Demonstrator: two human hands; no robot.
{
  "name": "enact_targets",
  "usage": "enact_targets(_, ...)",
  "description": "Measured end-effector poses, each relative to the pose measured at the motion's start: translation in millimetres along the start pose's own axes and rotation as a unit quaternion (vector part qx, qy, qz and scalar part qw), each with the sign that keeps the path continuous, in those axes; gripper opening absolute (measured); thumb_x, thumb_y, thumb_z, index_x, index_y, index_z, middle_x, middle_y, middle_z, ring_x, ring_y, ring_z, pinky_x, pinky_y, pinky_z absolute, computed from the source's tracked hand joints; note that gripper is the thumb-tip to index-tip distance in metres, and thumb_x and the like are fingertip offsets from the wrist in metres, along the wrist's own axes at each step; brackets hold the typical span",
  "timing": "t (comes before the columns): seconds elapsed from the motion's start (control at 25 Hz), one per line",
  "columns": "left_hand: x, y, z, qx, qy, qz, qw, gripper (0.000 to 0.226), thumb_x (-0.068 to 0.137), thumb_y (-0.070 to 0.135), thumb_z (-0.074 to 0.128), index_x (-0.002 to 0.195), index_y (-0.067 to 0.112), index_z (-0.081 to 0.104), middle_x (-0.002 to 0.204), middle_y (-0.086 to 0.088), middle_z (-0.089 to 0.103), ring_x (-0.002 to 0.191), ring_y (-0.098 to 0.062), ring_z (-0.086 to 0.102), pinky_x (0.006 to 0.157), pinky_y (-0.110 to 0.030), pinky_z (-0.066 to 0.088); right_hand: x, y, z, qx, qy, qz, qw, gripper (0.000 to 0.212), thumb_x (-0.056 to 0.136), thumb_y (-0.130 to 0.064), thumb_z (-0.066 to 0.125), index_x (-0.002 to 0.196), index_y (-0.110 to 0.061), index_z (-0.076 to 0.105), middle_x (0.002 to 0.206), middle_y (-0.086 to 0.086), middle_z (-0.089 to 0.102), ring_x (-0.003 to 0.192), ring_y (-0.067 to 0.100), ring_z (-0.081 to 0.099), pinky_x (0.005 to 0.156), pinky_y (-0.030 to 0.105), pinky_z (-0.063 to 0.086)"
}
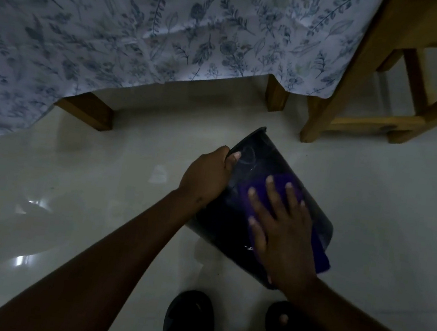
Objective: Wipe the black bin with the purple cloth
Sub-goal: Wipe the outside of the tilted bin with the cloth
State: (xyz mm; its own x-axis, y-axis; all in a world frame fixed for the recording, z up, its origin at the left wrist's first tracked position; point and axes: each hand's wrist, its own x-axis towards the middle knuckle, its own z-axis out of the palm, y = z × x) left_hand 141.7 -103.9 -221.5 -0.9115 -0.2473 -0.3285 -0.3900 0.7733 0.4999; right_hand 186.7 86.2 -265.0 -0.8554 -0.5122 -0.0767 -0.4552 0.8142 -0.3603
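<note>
The black bin [256, 159] lies tilted on its side over the pale floor, its rim pointing away from me. My left hand [206, 176] grips the bin's left edge near the rim, thumb over the side. My right hand [281, 228] lies flat with fingers spread on the purple cloth [320, 256], pressing it against the bin's upper side. Most of the cloth is hidden under the palm; its edges show around the fingers and at the lower right.
A bed with a blue floral sheet [118, 29] and wooden legs [89, 111] fills the far side. A wooden chair [371, 101] stands at the right. My feet in dark sandals [189, 324] are just below the bin on the glossy tile floor [85, 190].
</note>
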Motion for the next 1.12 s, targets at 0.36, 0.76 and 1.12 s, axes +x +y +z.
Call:
enact_targets(0.36,-37.7,-11.8,-10.5,-0.041,-0.025,-0.025,0.999,0.037,0.101,0.044,0.027,0.099,0.016,0.051,0.086,0.001,0.061,0.075,-0.017,0.059,0.059,-0.028,0.041,74.7,37.7,-22.8,0.156,-0.017,0.131,0.979,0.050,0.102,-0.038,0.031,0.150,-0.023,0.028,0.156,0.003,0.033,0.140,0.024,0.035,0.112,0.042,0.029)
enact_targets(0.76,-5.0,7.0,0.9,0.024,0.037,-0.022,0.999,0.035,0.102,0.039,0.027,0.084,0.017,0.045,0.078,-0.002,0.054,0.069,-0.019,0.051,0.064,-0.030,0.035,29.7,1.8,-5.2,0.042,-0.009,0.015,0.999,0.055,0.100,-0.043,0.021,0.153,-0.030,0.011,0.162,0.003,0.016,0.147,0.030,0.018,0.113,0.050,0.022)
enact_targets(1.12,-3.0,-1.4,-1.6,0.048,0.006,0.003,0.999,0.036,0.102,0.042,0.027,0.083,0.018,0.046,0.076,-0.002,0.055,0.069,-0.022,0.053,0.065,-0.031,0.037,-8.4,-9.2,5.1,0.038,0.002,0.038,0.999,0.057,0.099,-0.040,0.022,0.153,-0.027,0.011,0.161,0.005,0.018,0.146,0.031,0.018,0.110,0.048,0.024)
